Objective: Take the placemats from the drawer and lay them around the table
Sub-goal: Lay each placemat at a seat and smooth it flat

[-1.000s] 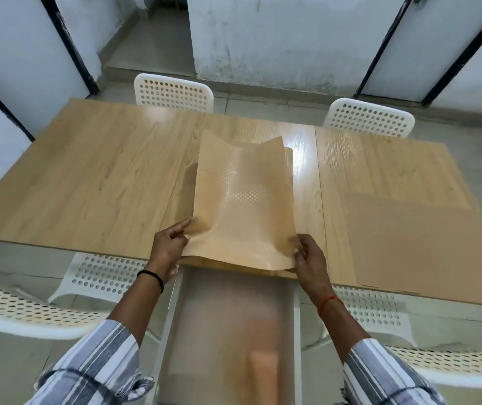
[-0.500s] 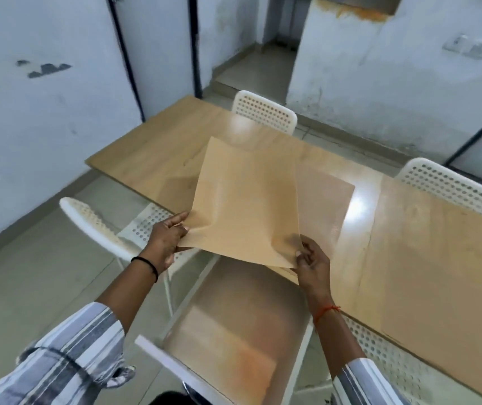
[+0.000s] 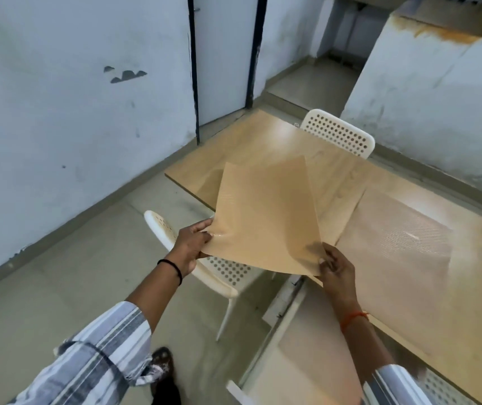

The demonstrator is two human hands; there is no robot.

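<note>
The left hand [image 3: 191, 244] pinches the near left edge of a thin, floppy tan placemat [image 3: 266, 220], and the right hand [image 3: 334, 266] pinches its near right corner, likely so the limp sheet stays spread above the pale wooden table [image 3: 263, 141], ready to lay. A second translucent dotted mat [image 3: 394, 238] already lies flat further right, above the open white drawer [image 3: 306, 346].

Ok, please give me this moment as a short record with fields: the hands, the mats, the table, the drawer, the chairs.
left hand: pinches the near left corner of the held placemat
right hand: pinches its near right corner
held placemat: tan, lifted, tilted up over the table edge
laid placemat: flat on the table, right of the held one
table: light wood
drawer: open under the table edge
chairs: white perforated chair below the mat, another at the far side
</note>
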